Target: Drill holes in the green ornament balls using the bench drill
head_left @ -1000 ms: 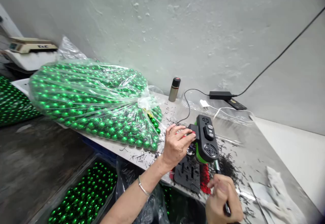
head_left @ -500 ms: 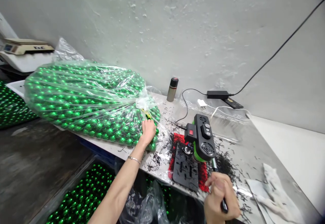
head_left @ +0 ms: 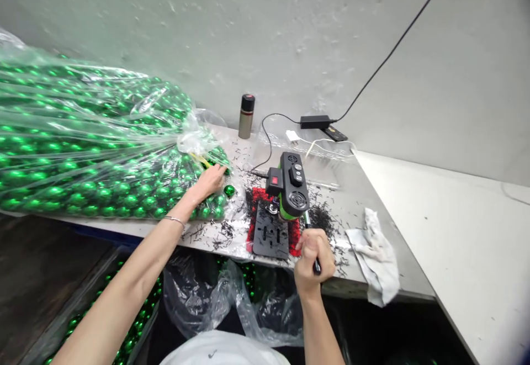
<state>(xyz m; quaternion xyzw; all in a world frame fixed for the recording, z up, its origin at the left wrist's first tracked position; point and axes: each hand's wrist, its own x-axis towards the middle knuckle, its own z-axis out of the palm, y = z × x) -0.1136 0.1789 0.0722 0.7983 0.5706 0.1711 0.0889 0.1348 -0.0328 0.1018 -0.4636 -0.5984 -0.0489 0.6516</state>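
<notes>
A big clear bag (head_left: 103, 149) full of shiny green balls lies on the left of the table. My left hand (head_left: 210, 181) is at its tied end, fingers bent together among the green balls, beside a yellow strip (head_left: 199, 159); what the fingers hold is hidden. One loose green ball (head_left: 229, 190) rests just right of that hand. My right hand (head_left: 315, 254) is closed around the black-tipped lever (head_left: 307, 220) of a small black and green machine (head_left: 295, 185). The machine stands over a slotted black plate (head_left: 271, 232) on a red mat (head_left: 295, 236).
A bottle (head_left: 246, 116) stands by the wall, left of a black power adapter (head_left: 315, 122) with cables. Small black pieces litter the table (head_left: 351, 188). A white cloth (head_left: 377, 257) hangs over the front edge. Plastic-lined containers of green balls (head_left: 138, 310) sit below.
The view has shifted, so the table things appear further left and higher. My left hand has moved slightly right relative to the bag's tied end. A loose green ball now shows beside it.
</notes>
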